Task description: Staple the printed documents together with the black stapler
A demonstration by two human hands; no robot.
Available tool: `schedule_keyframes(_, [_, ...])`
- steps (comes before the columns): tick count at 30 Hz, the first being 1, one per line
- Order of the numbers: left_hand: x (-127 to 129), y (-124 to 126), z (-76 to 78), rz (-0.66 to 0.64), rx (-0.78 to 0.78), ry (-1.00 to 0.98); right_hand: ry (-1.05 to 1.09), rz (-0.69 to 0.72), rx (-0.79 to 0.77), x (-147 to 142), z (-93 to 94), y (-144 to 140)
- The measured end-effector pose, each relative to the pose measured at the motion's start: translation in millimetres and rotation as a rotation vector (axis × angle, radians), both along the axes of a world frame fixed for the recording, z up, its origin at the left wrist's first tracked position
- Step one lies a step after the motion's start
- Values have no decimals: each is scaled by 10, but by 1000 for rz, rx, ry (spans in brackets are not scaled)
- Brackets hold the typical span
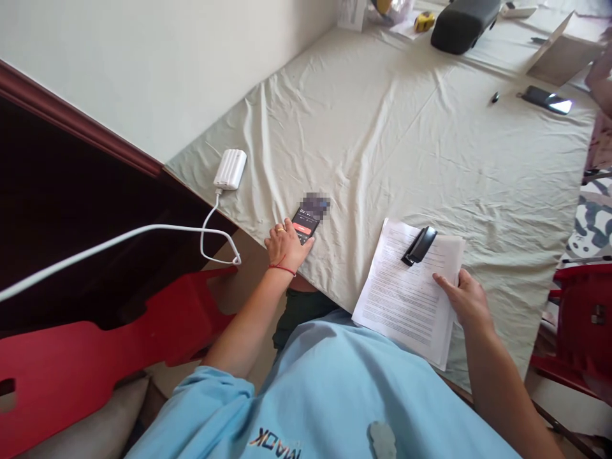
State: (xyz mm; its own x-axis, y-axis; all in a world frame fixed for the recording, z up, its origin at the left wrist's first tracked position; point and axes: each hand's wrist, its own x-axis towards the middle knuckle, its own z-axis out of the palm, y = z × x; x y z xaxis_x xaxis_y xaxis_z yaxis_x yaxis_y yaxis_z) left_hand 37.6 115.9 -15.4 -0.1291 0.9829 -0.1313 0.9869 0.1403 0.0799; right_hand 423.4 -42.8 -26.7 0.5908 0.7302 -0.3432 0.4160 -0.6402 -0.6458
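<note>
- Seems to be steadying papers [399, 296], pinched in right grip [469, 298], stapler [421, 245] on top.
- Left of papers, left grip [287, 248] on phone [306, 220]; can't tell if pinching.
- Next, best keep papers flat.

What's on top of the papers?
A black stapler lies on the papers; the right hand has its thumb there too. Whatever is beneath the stapler is covered.

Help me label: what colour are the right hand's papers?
The papers are white with dark print, seen best in the head view.

Likely home: draped table [344, 121], red chairs [157, 322]
</note>
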Motion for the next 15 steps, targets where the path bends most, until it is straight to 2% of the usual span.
schedule_keyframes(3, [4,-122,2,67,-5,18,20,0,63,-95,-52,139])
schedule_keyframes(8, [-48,-212,15,145,4,36,81,145,129,-178,-138,527])
schedule_keyframes(15, [-9,18,-6,214,24,-22,68,290,191,-301,-144,1241])
